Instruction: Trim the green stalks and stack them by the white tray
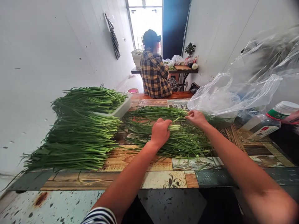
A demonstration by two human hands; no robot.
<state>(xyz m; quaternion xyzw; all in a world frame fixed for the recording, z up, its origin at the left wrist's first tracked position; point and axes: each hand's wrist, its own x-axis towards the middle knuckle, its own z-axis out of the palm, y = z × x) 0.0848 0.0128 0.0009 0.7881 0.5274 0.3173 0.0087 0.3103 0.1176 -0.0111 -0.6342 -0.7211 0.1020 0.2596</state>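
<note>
My left hand (pixel 161 133) is closed around a small bunch of garlic chives (pixel 174 127), whose pale cut ends stick out to the right. Farther back and to the right, my right hand (pixel 196 119) pinches at the stem ends of a row of chives (pixel 161 111) lying across the table. Loose, tangled chives (pixel 187 144) spread below and between both hands. On the left, a thick pile of chives (pixel 79 143) lies with its stems toward the middle. Behind that pile, more chives (pixel 93 98) heap over a white plastic tub (pixel 123 107).
A clear plastic bag (pixel 215 96) bulges at the right, beside a clear bottle with a white cap (pixel 266 123). Thin wooden sticks (pixel 233 138) lie near it. Ahead, a person in a plaid shirt (pixel 154 76) sits at another table (pixel 187 71).
</note>
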